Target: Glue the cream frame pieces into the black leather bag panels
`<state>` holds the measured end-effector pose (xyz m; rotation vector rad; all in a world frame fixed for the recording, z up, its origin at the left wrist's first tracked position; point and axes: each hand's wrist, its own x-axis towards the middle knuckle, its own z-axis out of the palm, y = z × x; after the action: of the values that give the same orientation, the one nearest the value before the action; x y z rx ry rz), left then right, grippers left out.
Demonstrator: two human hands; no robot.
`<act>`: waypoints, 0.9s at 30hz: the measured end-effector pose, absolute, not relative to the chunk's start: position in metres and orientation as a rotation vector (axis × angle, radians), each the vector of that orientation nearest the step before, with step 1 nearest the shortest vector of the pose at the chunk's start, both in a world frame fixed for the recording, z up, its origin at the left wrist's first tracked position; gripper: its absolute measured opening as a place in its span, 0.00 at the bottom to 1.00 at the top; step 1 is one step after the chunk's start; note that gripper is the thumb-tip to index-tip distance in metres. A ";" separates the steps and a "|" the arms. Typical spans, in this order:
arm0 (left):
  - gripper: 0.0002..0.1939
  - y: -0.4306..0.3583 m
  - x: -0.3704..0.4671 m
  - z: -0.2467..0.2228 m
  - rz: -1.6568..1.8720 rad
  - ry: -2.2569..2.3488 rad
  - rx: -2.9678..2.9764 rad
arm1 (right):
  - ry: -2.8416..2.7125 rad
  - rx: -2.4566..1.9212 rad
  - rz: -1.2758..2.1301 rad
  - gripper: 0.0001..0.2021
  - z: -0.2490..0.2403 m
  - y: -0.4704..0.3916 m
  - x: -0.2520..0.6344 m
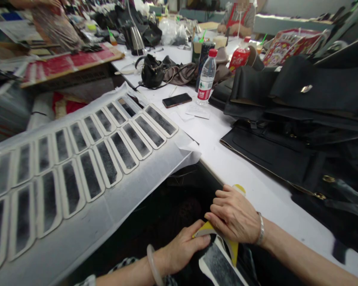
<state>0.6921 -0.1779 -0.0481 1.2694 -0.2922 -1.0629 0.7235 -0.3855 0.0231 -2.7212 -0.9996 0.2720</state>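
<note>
**Both hands pressing yellow backing onto a strip, near edge of table**

Grip first: my left hand [183, 248] lies flat w/ fingers together, thumb and fingertips pressing on the yellow backing sheet [210, 230]. Right hand [234, 216] is curled over the same sheet from the far side, fingers bunched and pushing down on it; not pinching as far as I can see. Under both sits a white-bordered dark strip [219, 266], at the near edge of the white table [226, 159], partly over my lap.

Progress, my read: the big white sheet [113, 206] on the left already carries two long rows of finished-looking strips [107, 163], laid side by side. The one in hand looks mid-step, yellow layer only partly on or off; can't tell which.

Orientation: strip's long axis runs from near-right up toward far-left, its upper end hidden under the hands.

Elsewhere: black bag panels [301, 131] stacked right, a phone [177, 100] and water bottle [207, 77] further off, another person seated at the far end.
</note>
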 end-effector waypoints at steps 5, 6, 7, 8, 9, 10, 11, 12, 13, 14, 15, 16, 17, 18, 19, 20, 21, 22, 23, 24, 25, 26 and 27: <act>0.18 -0.173 0.690 -0.049 -1.064 -0.318 1.251 | -1.029 -2.701 0.299 0.21 0.021 -0.385 0.725; 0.19 -0.172 0.690 -0.049 -1.058 -0.329 1.245 | -1.037 -2.695 0.301 0.21 0.021 -0.385 0.725; 0.19 -0.171 0.689 -0.049 -1.049 -0.344 1.243 | -1.043 -2.689 0.299 0.21 0.020 -0.385 0.725; 0.19 -0.171 0.689 -0.048 -1.039 -0.360 1.245 | -1.048 -2.684 0.300 0.21 0.020 -0.385 0.725; 0.19 -0.170 0.689 -0.048 -1.030 -0.374 1.246 | -1.053 -2.683 0.296 0.21 0.020 -0.386 0.725; 0.19 -0.170 0.689 -0.048 -1.023 -0.388 1.248 | -1.057 -2.683 0.296 0.21 0.019 -0.386 0.726; 0.19 -0.169 0.689 -0.048 -1.019 -0.405 1.254 | -1.063 -2.683 0.299 0.21 0.019 -0.386 0.726; 0.19 -0.169 0.690 -0.048 -1.017 -0.424 1.263 | -1.070 -2.683 0.303 0.21 0.019 -0.386 0.726; 0.20 -0.168 0.691 -0.048 -1.019 -0.445 1.273 | -1.077 -2.681 0.306 0.21 0.020 -0.386 0.726; 0.20 -0.167 0.691 -0.049 -1.023 -0.465 1.288 | -1.084 -2.678 0.309 0.21 0.020 -0.386 0.726; 0.19 -0.166 0.691 -0.049 -1.029 -0.484 1.307 | -1.090 -2.673 0.310 0.21 0.020 -0.386 0.727; 0.19 -0.166 0.692 -0.049 -1.034 -0.497 1.330 | -1.095 -2.670 0.310 0.21 0.021 -0.386 0.727; 0.19 -0.165 0.692 -0.050 -1.039 -0.505 1.352 | -1.100 -2.669 0.307 0.21 0.021 -0.386 0.726; 0.19 -0.165 0.692 -0.050 -1.042 -0.512 1.374 | -1.107 -2.668 0.309 0.21 0.021 -0.386 0.726; 0.18 -0.165 0.692 -0.050 -1.042 -0.518 1.395 | -1.113 -2.670 0.313 0.20 0.022 -0.387 0.726; 0.18 -0.165 0.691 -0.050 -1.039 -0.525 1.412 | -1.119 -2.674 0.318 0.20 0.022 -0.387 0.726; 0.18 -0.165 0.691 -0.050 -1.037 -0.528 1.419 | -1.124 -2.681 0.324 0.20 0.022 -0.387 0.726; 0.18 -0.165 0.691 -0.051 -1.033 -0.530 1.417 | -1.131 -2.687 0.323 0.20 0.021 -0.387 0.725; 0.18 -0.165 0.691 -0.051 -1.023 -0.526 1.406 | -1.137 -2.691 0.318 0.19 0.021 -0.387 0.725; 0.19 -0.166 0.690 -0.052 -1.010 -0.520 1.389 | -1.142 -2.694 0.304 0.19 0.020 -0.387 0.724; 0.20 -0.166 0.690 -0.052 -0.991 -0.516 1.366 | -1.146 -2.695 0.291 0.20 0.019 -0.388 0.723; 0.22 -0.166 0.689 -0.053 -0.970 -0.514 1.341 | -1.147 -2.696 0.279 0.20 0.018 -0.388 0.723; 0.24 -0.167 0.688 -0.054 -0.953 -0.511 1.317 | -1.144 -2.701 0.271 0.20 0.018 -0.388 0.722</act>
<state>0.6878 -0.1666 -0.0541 1.3168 -0.5108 -0.9525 0.7217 -0.3880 0.0176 -2.7005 -1.1445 0.2708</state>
